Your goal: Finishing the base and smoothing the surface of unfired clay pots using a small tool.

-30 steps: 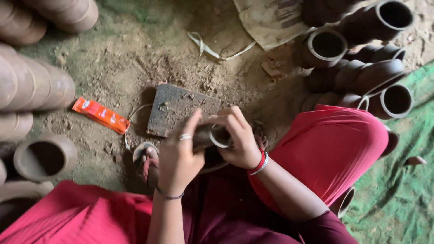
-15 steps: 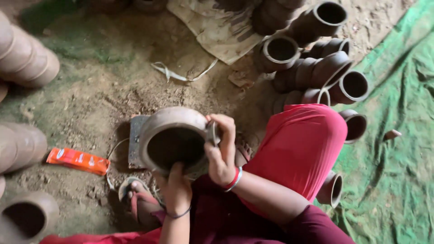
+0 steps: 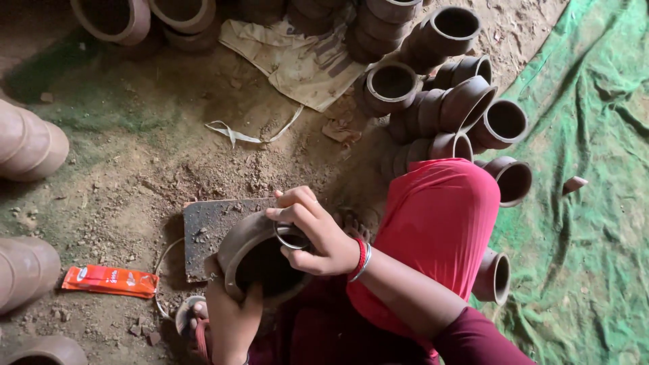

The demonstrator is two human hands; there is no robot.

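I hold a brown clay pot (image 3: 238, 245) in my lap, its dark mouth facing up. My left hand (image 3: 230, 323) grips its near rim from below. My right hand (image 3: 316, 235), with red bangles at the wrist, rests on the far rim and pinches a small metal ring (image 3: 286, 239) against the edge. The pot hangs over a flat dark slab (image 3: 206, 226) lying on the dirt.
Several stacked clay pots (image 3: 443, 101) crowd the upper right, with more pots (image 3: 30, 145) at the left edge. An orange packet (image 3: 110, 280) lies on the dirt at the left. A green cloth (image 3: 588, 203) covers the right side. Crumpled paper (image 3: 291, 57) lies at the top.
The pot has turned its mouth upward and come lower, toward my lap. My right hand has slid with the ring onto the far rim, and my left hand has dropped under the near rim.
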